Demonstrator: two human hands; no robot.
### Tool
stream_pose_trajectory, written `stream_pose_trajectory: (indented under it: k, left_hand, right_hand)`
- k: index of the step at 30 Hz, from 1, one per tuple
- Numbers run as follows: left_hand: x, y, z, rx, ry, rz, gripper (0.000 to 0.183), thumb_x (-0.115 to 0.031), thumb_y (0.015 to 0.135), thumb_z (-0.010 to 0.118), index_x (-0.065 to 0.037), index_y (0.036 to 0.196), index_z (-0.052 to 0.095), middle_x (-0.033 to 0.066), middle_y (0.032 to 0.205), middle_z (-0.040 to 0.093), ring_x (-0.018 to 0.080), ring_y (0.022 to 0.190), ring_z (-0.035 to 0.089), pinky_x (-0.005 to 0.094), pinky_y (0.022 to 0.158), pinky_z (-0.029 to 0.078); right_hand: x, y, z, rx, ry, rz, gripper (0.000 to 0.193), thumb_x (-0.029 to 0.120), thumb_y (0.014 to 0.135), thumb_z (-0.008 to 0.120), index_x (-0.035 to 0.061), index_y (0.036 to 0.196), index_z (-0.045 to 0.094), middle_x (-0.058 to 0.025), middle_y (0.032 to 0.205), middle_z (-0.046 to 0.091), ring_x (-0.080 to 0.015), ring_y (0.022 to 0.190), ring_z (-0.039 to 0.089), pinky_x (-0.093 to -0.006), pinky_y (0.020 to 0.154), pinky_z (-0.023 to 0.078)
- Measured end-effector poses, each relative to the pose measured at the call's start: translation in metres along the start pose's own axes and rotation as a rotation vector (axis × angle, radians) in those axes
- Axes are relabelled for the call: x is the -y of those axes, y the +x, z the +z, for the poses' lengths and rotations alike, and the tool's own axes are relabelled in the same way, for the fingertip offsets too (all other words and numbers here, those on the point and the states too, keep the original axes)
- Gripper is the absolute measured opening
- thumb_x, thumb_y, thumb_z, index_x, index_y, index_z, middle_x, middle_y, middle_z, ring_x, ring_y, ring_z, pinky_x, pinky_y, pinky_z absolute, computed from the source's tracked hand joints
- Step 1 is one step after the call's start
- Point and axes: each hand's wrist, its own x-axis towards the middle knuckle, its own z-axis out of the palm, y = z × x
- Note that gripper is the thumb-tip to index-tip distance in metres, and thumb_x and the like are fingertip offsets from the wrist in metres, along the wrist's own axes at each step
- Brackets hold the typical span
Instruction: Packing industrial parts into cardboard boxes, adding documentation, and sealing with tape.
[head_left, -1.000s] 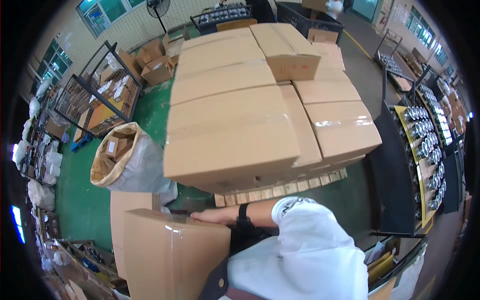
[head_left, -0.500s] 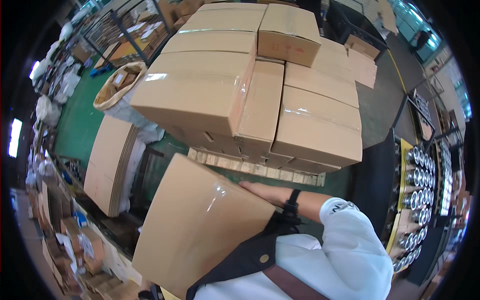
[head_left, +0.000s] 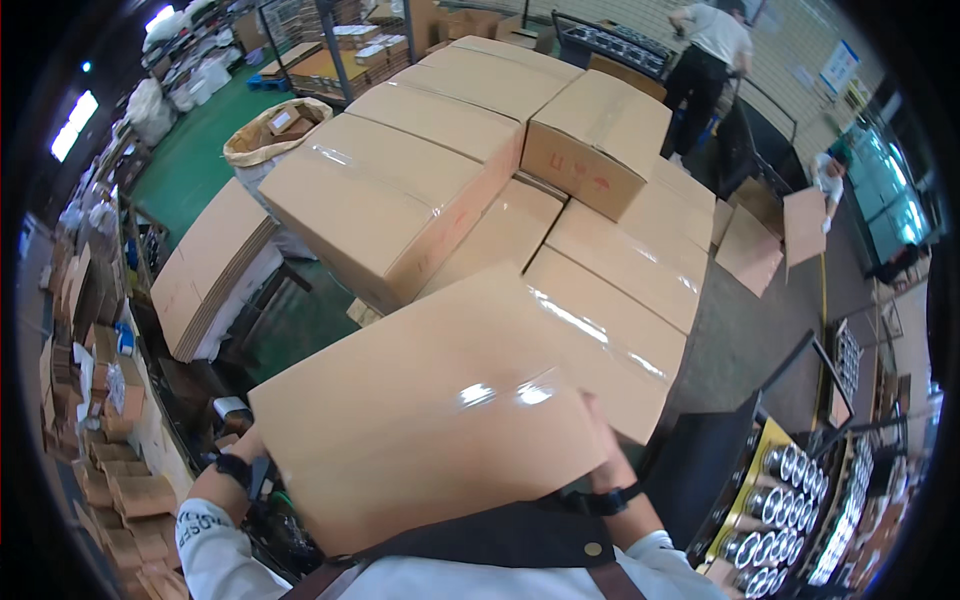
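A taped brown cardboard box (head_left: 430, 430) is held up in front of my body, its flat top facing me and slightly tilted. My right hand (head_left: 598, 425) presses on its right side, partly hidden by the box edge. On the left side, my left hand (head_left: 252, 447) is against the box, with its fingers out of sight. Just beyond, a stack of closed cardboard boxes (head_left: 380, 195) rises in layers, and the held box covers part of its near side. One box with red printing (head_left: 590, 160) sits higher at the back right of the stack.
To the left are a pile of flat cardboard sheets (head_left: 205, 270) and a sack of small boxes (head_left: 245, 150). At right, a black rack (head_left: 740, 480) carries rows of shiny metal cylinders. A person (head_left: 712, 60) stands at the back, with another person (head_left: 828, 180) farther right beside open cardboard.
The held box has swung from a steep slant at the left to a more level position closer to the stack. My left hand and forearm have come into view, as have people behind.
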Motion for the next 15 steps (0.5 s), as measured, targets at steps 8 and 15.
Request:
stream_pose_trajectory:
  k: [8,15]
  left_hand:
    - [0.003,0.053,0.071,-0.141,-0.076,0.031,0.062,-0.055,0.094,0.043,-0.005,0.131,0.049,0.0136,0.128,0.055,0.0288,0.114,0.055,0.041,0.097,0.046]
    - [-0.011,0.141,0.119,-0.404,-0.894,0.061,0.05,-0.042,0.098,0.04,-0.002,0.126,0.051,0.0152,0.123,0.057,0.0268,0.11,0.058,0.0403,0.095,0.048]
  right_hand:
    - [0.151,0.118,-0.09,-0.098,0.338,-0.186,0.059,0.046,0.097,0.032,-0.0017,0.125,0.053,-0.0161,0.119,0.061,-0.0273,0.109,0.059,-0.0356,0.092,0.048]
    - [0.22,0.265,-0.092,-0.255,0.085,-0.228,0.055,0.043,0.097,0.034,-0.001,0.124,0.054,-0.0167,0.124,0.057,-0.0265,0.11,0.057,-0.0376,0.094,0.047]
